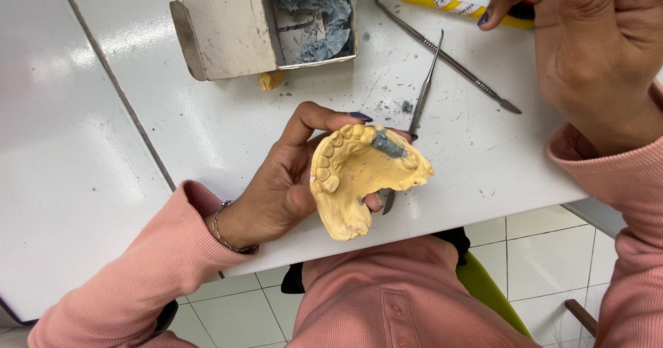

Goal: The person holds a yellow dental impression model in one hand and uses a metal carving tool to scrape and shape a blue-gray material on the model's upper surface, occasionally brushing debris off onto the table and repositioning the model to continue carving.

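Your left hand (276, 189) cradles one yellow dental cast (359, 175) tooth-side up, fingers grasping its edges, so the grey wax (388, 144) on its ridge faces you. Beyond the cast on the white surface (207, 134) lie two metal instruments (449, 61) and one open box (269, 27). Your right hand (594, 51), raised right of the cast, pinches something dark I cannot identify.

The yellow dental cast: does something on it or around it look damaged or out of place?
On the yellow dental cast in the left hand, a grey wax lump fills the place of some teeth. Grey crumbs lie scattered on the white table near the metal tools.
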`<state>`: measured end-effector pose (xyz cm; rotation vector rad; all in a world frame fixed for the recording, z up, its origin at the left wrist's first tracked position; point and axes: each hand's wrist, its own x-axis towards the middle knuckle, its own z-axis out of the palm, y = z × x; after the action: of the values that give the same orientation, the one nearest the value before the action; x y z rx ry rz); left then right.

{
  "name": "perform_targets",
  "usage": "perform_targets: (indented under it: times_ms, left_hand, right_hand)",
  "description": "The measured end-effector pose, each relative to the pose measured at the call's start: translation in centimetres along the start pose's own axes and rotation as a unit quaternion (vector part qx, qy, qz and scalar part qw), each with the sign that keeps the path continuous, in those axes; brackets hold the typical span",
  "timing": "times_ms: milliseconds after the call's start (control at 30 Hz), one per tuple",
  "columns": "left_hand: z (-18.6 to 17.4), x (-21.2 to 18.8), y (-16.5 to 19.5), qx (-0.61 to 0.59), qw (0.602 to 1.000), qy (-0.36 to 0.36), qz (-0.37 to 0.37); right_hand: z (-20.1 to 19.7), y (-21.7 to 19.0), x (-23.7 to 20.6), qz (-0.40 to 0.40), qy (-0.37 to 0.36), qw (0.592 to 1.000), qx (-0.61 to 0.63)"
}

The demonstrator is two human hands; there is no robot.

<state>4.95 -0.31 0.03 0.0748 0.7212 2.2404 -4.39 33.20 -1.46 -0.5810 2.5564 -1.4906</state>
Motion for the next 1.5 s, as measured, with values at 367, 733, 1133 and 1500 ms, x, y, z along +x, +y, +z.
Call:
perform_targets:
  times_ms: [367,733,1133,1500]
  left_hand:
    - [0.3,0.2,0.6,-0.024,1.000,0.015,-0.008]
    - [1.1,0.7,1.9,-0.045,0.998,0.027,-0.041]
    - [0.6,0.7,1.7,-0.052,0.997,0.034,-0.041]
    - [0.6,0.6,1.7,-0.061,0.997,0.034,-0.044]
  right_hand:
    - [0.6,-4.4,0.2,-0.117,0.007,0.978,0.175]
    - [0.8,-7.3,0.5,-0.112,-0.123,0.965,0.204]
    - [0.6,-6.0,0.6,-0.134,-0.185,0.961,0.153]
    - [1.1,-6.4,0.5,-0.154,-0.158,0.962,0.162]
